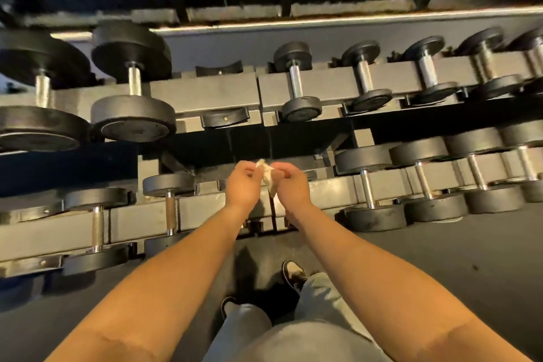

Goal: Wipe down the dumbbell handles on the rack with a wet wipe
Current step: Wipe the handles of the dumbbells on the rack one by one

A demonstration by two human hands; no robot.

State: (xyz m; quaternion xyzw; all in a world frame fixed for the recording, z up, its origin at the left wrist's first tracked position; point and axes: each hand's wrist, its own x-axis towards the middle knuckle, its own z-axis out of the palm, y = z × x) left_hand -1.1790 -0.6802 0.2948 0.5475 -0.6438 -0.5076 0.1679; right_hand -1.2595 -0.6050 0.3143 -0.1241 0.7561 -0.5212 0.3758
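While both forearms reach forward, the two-tier rack fills most of the view. Upper tier: two large dumbbells at the left, one empty cradle, then five smaller dumbbells running right, the last cut by the frame edge. Lower tier: two left dumbbells with handles plainly in view, four right dumbbells, and a bare stretch of beam between the groups. Two hands meet in front of that bare stretch, knuckles up and close together. Left hand: fingers curled, pinching the top of the wet wipe. Right hand: fingers curled round the same wipe from the other side. One wipe only, white and crumpled, bunched between the two hands with its tail hanging down between them. Nearest handle sits well apart to the left. Two shoes stand on the dark floor below.
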